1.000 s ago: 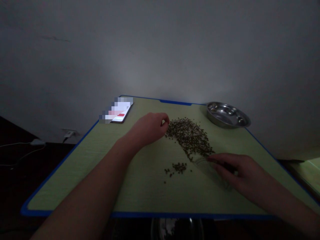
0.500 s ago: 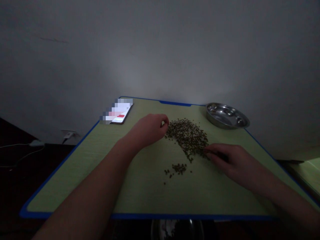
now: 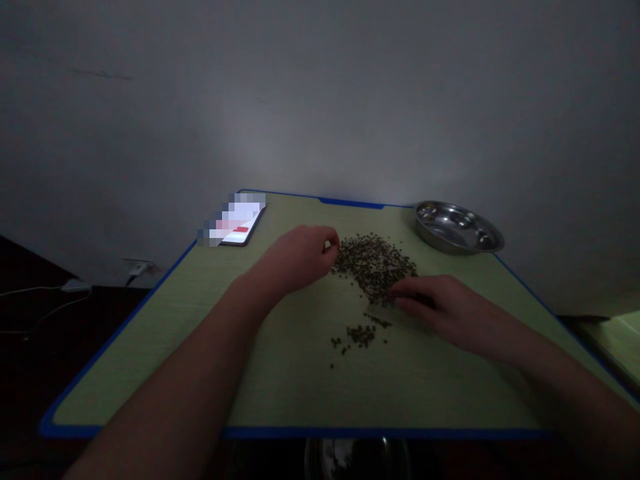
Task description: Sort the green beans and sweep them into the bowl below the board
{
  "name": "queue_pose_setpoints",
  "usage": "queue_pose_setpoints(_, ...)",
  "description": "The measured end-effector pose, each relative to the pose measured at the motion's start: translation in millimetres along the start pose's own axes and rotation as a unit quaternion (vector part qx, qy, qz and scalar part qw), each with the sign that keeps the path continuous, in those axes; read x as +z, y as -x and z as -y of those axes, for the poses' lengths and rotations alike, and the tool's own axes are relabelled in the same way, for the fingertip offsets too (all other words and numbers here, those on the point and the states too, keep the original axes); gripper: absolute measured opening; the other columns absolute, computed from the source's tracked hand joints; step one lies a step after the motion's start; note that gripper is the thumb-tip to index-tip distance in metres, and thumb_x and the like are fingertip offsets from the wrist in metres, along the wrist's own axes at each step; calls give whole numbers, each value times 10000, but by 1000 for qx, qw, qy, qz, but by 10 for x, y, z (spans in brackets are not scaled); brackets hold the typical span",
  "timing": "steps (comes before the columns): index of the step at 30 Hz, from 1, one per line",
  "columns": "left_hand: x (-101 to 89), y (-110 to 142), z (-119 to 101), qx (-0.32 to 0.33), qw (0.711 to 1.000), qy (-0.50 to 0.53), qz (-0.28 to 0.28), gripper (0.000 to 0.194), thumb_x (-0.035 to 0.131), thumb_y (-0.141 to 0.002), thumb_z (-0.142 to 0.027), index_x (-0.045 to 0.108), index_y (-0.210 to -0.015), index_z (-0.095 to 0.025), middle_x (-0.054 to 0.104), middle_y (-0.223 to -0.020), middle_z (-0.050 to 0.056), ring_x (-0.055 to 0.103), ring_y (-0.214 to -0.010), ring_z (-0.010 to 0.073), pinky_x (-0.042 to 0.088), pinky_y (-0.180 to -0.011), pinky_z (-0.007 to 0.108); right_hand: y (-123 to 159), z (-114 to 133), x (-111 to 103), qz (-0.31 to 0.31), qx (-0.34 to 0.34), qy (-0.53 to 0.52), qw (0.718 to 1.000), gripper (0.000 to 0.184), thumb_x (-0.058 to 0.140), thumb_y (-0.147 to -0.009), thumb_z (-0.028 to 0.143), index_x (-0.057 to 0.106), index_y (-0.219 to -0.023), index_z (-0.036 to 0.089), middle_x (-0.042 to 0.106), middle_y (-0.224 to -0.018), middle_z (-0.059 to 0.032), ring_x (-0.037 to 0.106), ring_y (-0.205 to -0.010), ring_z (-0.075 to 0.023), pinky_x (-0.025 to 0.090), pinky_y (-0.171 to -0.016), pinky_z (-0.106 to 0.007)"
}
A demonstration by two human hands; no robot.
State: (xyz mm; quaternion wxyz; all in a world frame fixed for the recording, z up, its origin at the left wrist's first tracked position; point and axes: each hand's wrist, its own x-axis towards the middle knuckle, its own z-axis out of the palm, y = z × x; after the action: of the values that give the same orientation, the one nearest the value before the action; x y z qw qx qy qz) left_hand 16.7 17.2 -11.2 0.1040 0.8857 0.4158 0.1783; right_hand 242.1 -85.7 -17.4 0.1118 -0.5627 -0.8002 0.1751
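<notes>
Dark grains lie spread mid-table, between the person's hands. The left hand curls at the pile's left edge; the right hand bends its fingers over the near right edge. Whether either grips anything cannot be told. A smaller cluster sits nearer. Farther out on the blue-edged table, a steel bowl stands right, a lit smartphone left.

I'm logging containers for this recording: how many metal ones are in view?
2: a bowl at the table's far right corner, and a rounded container below the near edge, partly cut off. Others may be hidden underneath.
</notes>
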Motion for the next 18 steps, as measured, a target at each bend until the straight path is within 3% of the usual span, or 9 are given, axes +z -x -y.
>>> queue_pose_setpoints(10, 28, -6, 7, 5, 1000, -9, 4, 259, 459, -829, -282, 688, -898, -183, 689, -767, 58, 548, -614, 145, 363, -582, 277, 219, 94, 46, 32, -16, -33, 999, 244, 495, -894, 230, 716, -992, 257, 742, -967, -35, 669, -810, -194, 511, -690, -307)
queue_pose_setpoints(18, 28, -4, 15, 8, 1000, -4, 5, 259, 458, -825, -275, 692, -884, -181, 685, -747, 66, 535, -602, 143, 353, -571, 282, 160, 38, 5, 26, -13, -13, 999, 253, 465, -912, 253, 700, -1003, 239, 737, -950, -37, 668, -806, -189, 504, -702, -307)
